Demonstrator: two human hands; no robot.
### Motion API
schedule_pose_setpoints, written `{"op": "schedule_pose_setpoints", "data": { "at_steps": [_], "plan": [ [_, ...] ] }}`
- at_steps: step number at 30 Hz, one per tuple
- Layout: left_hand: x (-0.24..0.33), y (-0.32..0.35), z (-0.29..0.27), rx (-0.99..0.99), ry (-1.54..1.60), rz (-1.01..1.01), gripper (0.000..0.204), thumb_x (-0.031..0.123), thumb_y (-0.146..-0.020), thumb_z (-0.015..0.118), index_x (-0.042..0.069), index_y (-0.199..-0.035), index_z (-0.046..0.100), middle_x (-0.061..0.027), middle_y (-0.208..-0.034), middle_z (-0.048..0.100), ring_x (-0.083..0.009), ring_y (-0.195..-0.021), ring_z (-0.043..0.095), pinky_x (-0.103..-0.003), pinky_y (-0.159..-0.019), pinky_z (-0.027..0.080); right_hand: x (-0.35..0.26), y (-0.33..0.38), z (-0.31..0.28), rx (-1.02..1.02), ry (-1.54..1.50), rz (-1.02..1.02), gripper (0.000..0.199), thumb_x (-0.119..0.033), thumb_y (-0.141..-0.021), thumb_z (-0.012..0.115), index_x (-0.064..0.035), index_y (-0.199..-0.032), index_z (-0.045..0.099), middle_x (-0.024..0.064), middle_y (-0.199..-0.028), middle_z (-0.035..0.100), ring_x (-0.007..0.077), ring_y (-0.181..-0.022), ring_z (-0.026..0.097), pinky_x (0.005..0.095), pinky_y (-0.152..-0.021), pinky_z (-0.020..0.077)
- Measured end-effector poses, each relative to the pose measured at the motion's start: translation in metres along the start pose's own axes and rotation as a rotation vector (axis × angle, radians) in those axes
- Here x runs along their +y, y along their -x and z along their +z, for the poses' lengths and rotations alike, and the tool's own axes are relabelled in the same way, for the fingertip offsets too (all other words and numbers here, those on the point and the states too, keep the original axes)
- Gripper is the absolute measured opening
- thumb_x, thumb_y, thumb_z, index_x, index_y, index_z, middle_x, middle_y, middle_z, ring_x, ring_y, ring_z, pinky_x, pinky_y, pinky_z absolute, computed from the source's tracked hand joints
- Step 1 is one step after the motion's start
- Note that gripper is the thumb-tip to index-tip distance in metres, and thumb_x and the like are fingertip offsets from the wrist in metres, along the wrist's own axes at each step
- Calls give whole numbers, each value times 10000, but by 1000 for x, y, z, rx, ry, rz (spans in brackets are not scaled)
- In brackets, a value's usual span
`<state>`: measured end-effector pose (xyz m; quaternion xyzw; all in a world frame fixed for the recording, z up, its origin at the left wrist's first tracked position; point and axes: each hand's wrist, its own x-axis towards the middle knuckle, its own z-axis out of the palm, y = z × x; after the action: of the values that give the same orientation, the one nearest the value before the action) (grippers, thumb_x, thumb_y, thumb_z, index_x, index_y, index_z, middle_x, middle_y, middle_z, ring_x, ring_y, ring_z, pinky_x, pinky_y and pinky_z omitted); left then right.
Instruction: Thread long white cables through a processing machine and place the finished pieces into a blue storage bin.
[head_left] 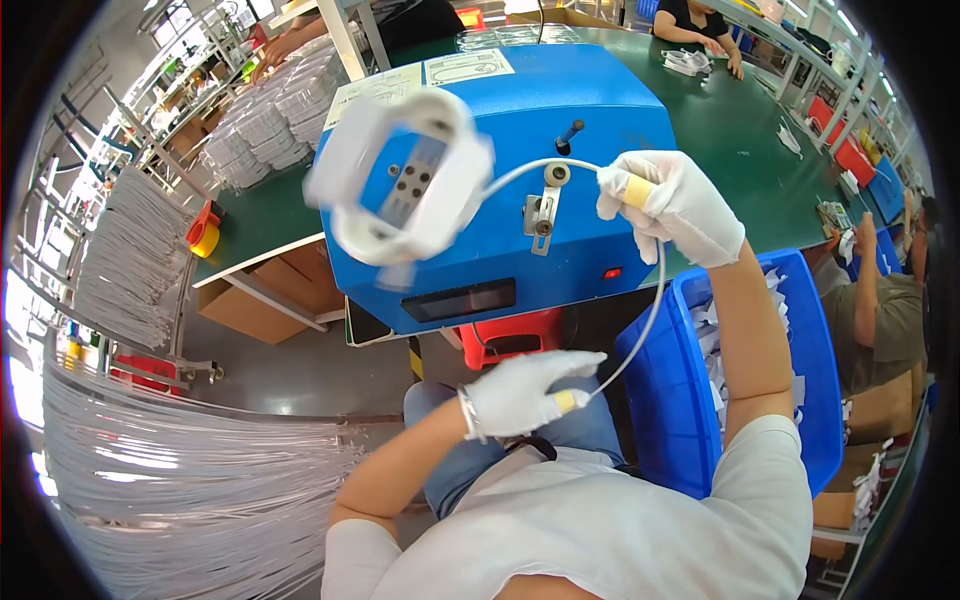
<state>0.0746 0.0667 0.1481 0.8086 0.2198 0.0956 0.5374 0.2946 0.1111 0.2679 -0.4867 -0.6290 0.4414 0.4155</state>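
In front of me stands a blue machine (590,110) with a white ring-shaped winding head (455,190), blurred by motion. A white cable (650,330) runs from that head past a small metal guide (543,215) to my right hand (680,205). This hand wears a white glove with yellow tape on a digit and is closed around the cable. From there the cable bends down to my left hand (520,393), gloved and taped likewise, low over my lap. Its fingers are fairly straight, with the cable at the thumb; the grip itself is partly hidden.
A blue bin (655,400) of white scraps stands at my right. Bundles of white cables (190,480) hang on racks at my left. Stacked clear plastic trays (270,125) and a yellow-and-red tape dispenser (204,230) are on the green table (735,190). Other people work nearby.
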Motion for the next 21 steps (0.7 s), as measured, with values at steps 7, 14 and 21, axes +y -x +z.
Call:
{"op": "schedule_pose_setpoints", "data": {
  "at_steps": [7,14,21],
  "plan": [
    [69,59,-104,32,-181,4,307,187,-868,628,56,-1146,626,-115,-1023,677,-223,-924,652,-317,-844,497,1,4,0,73,237,-130,233,-217,-907,589,-17,-795,634,12,-659,592,39,-509,508,161,-470,376],
    [131,99,-164,719,-374,104,208,196,-912,578,59,-1024,688,-27,-813,678,-13,-585,520,-154,-484,387,2,-15,-4,154,643,-388,48,-14,-836,587,7,-831,629,64,-774,634,118,-720,585,224,-682,474],
    [137,62,-229,635,-821,311,224,49,-854,570,68,-1036,699,-60,-1014,672,-123,-824,589,-237,-720,471,-33,-102,-17,324,1093,-792,77,-118,-840,616,-72,-871,670,64,-809,658,196,-714,632,244,-683,514]
  ]
}}
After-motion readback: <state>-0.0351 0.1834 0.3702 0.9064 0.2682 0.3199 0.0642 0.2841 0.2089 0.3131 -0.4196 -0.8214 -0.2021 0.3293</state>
